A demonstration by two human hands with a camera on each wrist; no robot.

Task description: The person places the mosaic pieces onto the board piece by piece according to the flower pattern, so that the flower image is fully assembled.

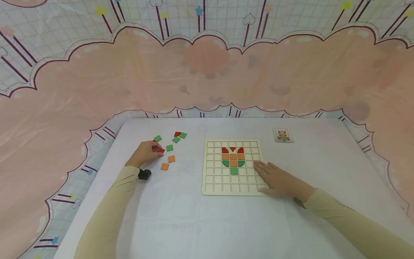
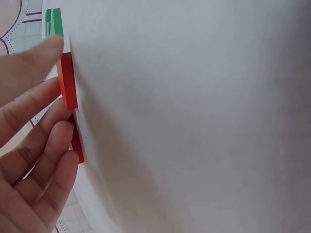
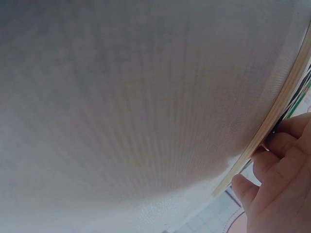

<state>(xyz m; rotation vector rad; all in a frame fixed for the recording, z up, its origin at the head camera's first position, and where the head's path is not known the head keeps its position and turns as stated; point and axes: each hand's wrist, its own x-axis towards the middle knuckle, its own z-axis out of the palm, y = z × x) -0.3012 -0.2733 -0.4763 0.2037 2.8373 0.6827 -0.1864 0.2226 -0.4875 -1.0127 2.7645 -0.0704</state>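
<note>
At the left of the table my left hand (image 1: pixel 146 152) pinches a red tile (image 1: pixel 161 151) between thumb and fingers. In the left wrist view that red tile (image 2: pixel 68 82) stands out between the fingertips, and a second red tile (image 2: pixel 77 143) shows by the lower fingers. My right hand (image 1: pixel 281 180), fingers extended, rests on the right edge of a pale gridded board (image 1: pixel 213 183). On the board, red, orange and green tiles form a tulip-like figure (image 1: pixel 233 157). The right wrist view shows the board's wooden edge (image 3: pixel 262 131) beside the fingers.
Near the left hand lie loose green tiles (image 1: pixel 169 148), orange tiles (image 1: pixel 164 166) and a red piece with a curved edge (image 1: pixel 177 134). A small pattern card (image 1: pixel 283 136) with a similar figure lies beyond the board at the right. White cloth (image 1: pixel 174 230) covers the table.
</note>
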